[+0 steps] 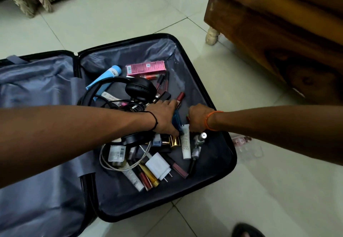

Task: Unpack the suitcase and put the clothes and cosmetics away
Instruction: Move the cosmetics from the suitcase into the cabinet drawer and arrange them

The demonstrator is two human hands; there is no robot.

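Your suitcase lies open flat on the tiled floor, and both your hands are down in its right half among the cosmetics. Your left hand reaches flat over the pile, its thumb and fingers closing round a small blue box; it looks like a grip, though the fingertips are partly hidden. Your right hand is curled just beside it, holding something slim with a red end; whether it also has the white tube just below it, you cannot tell from here.

Judging by how things lie, you are past the clothes: the left half shows only grey lining (no garments visible anywhere). What is left is the whole loose jumble on the right: the pink box, the blue tube, lip glosses, bottles, plus the headphones, a white charger and a cable. So the cosmetics stage looks barely begun, and nearly all of them are in the case. The wooden cabinet stands near, beyond the case.
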